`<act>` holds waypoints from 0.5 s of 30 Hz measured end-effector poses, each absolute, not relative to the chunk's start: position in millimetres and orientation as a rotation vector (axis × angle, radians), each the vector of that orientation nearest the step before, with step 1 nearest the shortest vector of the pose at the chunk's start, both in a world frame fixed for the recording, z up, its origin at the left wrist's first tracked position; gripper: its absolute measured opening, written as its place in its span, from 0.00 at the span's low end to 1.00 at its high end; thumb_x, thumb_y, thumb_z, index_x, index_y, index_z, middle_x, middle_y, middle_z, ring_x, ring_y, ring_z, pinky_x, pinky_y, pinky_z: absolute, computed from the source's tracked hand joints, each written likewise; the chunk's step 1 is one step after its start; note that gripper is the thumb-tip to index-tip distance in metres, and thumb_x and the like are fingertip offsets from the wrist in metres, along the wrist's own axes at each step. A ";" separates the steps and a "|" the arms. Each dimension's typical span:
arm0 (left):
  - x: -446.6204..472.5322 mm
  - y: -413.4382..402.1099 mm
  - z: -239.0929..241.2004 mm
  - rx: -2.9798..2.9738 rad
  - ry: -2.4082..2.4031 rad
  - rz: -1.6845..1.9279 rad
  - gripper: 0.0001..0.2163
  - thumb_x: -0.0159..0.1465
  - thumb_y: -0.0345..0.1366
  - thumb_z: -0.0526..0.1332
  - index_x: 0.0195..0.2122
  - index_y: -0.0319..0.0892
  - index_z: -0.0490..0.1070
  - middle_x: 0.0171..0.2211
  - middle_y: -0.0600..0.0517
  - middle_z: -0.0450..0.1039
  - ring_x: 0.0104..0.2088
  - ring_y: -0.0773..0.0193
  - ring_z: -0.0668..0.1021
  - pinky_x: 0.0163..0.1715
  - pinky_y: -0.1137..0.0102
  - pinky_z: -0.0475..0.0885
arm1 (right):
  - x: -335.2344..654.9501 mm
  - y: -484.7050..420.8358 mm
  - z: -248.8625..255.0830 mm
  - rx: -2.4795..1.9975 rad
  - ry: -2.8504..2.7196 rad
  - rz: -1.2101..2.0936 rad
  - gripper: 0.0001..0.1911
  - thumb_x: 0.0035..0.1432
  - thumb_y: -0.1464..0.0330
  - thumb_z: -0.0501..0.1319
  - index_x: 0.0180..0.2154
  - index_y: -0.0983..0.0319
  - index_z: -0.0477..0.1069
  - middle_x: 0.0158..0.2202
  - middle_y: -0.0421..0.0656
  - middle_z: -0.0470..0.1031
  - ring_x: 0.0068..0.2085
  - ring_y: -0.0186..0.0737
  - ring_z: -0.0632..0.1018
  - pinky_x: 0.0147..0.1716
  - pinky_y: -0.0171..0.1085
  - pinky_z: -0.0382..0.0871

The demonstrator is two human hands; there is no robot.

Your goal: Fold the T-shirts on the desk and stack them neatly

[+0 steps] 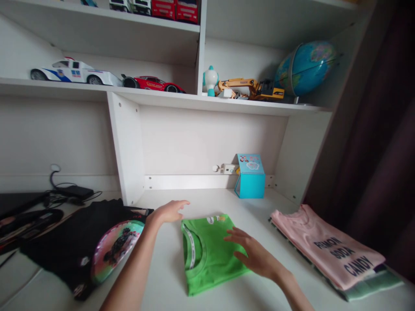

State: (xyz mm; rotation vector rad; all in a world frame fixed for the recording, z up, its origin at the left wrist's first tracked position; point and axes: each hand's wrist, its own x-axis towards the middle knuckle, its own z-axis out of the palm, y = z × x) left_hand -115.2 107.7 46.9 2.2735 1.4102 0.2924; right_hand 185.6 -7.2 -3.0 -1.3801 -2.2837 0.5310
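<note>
A folded green T-shirt (210,255) lies on the white desk (227,203) in front of me, collar to the left. My right hand (253,252) rests flat on the shirt's right part, fingers stretched out. My left hand (168,211) hovers just past the shirt's upper left corner, fingers extended and holding nothing. To the left lies a black garment (71,242) with a round colourful print (113,248). On the right sits a stack of folded clothes topped by a pink shirt (327,246) with dark lettering.
A turquoise box (251,177) stands at the back of the desk. Cables and a black adapter (73,191) lie at the far left. Shelves above hold toy cars (76,71), a yellow toy excavator (249,88) and a globe (304,67). A dark curtain (385,151) hangs right.
</note>
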 end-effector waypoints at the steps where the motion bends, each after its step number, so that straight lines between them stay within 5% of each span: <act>1: -113.8 106.6 48.2 2.276 1.360 0.326 0.27 0.53 0.30 0.57 0.56 0.40 0.60 0.51 0.43 0.69 0.50 0.59 0.72 0.48 0.69 0.66 | 189.3 -0.4 -16.1 -1.431 -2.318 0.575 0.25 0.52 0.72 0.54 0.54 0.59 0.65 0.59 0.45 0.60 0.61 0.45 0.56 0.59 0.45 0.51; 6: -111.3 102.8 53.3 2.309 1.433 0.201 0.27 0.56 0.37 0.56 0.58 0.37 0.58 0.51 0.41 0.69 0.50 0.56 0.72 0.49 0.68 0.65 | 168.6 -13.1 -44.5 -1.731 -2.307 0.432 0.27 0.56 0.70 0.51 0.58 0.58 0.58 0.61 0.44 0.55 0.62 0.49 0.55 0.58 0.48 0.53; 11: -108.6 99.6 55.5 2.311 1.468 0.135 0.26 0.58 0.37 0.53 0.58 0.37 0.57 0.54 0.41 0.65 0.52 0.58 0.71 0.49 0.70 0.64 | 127.2 -48.4 -38.8 -2.069 -2.164 0.063 0.22 0.57 0.66 0.54 0.54 0.59 0.66 0.51 0.51 0.70 0.50 0.55 0.72 0.41 0.47 0.72; 15: -93.0 93.5 56.6 2.385 1.463 0.057 0.24 0.59 0.40 0.53 0.57 0.40 0.59 0.54 0.42 0.66 0.52 0.56 0.70 0.50 0.68 0.63 | 133.8 -42.2 -31.8 -1.856 -2.151 0.094 0.24 0.61 0.61 0.48 0.57 0.61 0.61 0.54 0.50 0.66 0.55 0.48 0.67 0.51 0.42 0.65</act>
